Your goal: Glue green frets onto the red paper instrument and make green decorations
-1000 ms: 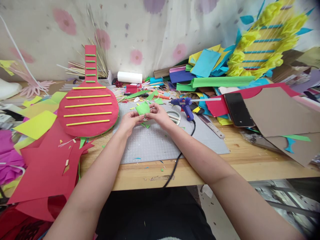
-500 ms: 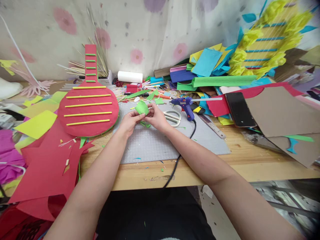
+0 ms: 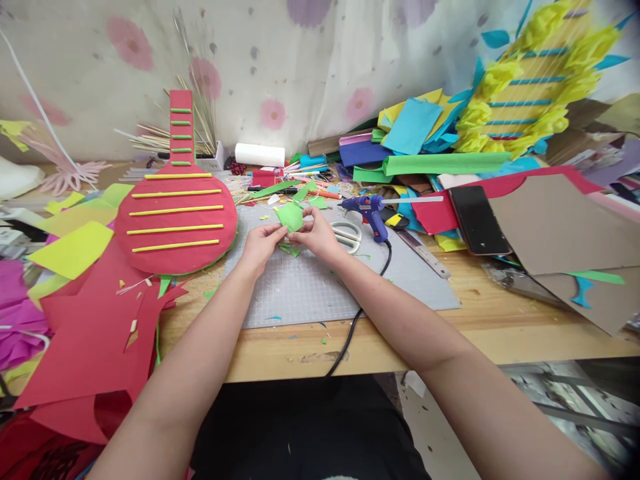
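A small piece of green paper (image 3: 290,215) is held up between my two hands, over the grey cutting mat (image 3: 300,293). My left hand (image 3: 263,247) pinches its lower left edge between thumb and fingers. On the other side, my right hand (image 3: 318,235) grips the piece's right edge, fingertips partly hidden behind it. Green scraps lie on the mat just below. White-handled scissors (image 3: 349,237) rest beside my right hand, their blades hidden by it. A blue glue gun (image 3: 369,212) with a glue stick in its back lies further right.
At left stands a red guitar-shaped craft (image 3: 177,217) with yellow and green strips, near red paper sheets (image 3: 100,327). A metal ruler (image 3: 424,253), a black phone (image 3: 479,220) and brown cardboard (image 3: 555,227) lie at right. The glue gun's black cord (image 3: 353,330) crosses the mat.
The green paper has turned and shifted slightly right between my fingers, and it now shows a flatter, pointed shape. Both hands have moved a little to the right with it.
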### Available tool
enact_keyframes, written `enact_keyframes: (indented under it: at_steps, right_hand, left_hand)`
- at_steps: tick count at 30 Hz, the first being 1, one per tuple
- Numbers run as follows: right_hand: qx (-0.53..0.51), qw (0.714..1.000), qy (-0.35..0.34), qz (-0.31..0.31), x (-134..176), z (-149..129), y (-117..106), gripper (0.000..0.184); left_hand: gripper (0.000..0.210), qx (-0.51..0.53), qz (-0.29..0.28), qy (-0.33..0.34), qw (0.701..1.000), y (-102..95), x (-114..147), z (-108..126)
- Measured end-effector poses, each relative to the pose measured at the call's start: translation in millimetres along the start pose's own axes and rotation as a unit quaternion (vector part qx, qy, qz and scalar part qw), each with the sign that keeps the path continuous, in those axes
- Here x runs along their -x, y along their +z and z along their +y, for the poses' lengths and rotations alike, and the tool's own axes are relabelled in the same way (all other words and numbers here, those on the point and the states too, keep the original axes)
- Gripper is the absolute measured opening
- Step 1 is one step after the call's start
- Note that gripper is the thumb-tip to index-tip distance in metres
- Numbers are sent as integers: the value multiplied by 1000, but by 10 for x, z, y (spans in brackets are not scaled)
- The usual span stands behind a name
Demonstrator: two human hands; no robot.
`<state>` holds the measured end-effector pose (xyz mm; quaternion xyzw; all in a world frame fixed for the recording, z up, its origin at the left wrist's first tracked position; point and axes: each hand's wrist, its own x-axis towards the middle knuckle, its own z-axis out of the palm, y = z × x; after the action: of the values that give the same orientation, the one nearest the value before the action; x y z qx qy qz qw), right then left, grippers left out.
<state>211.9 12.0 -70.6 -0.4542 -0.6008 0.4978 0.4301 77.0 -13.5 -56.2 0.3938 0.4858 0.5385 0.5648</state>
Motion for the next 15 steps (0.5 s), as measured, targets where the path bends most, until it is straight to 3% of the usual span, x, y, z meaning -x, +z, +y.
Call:
enact_keyframes:
  at_steps: [8, 15]
  right_hand:
    - [11, 996, -57, -66, 31, -39, -11, 55]
    - [2, 998, -53, 21, 18, -26, 2, 45]
  left_hand:
    - [25, 48, 21, -8, 999, -33, -17, 27]
    - [21, 14, 30, -6, 999, -48, -35, -4]
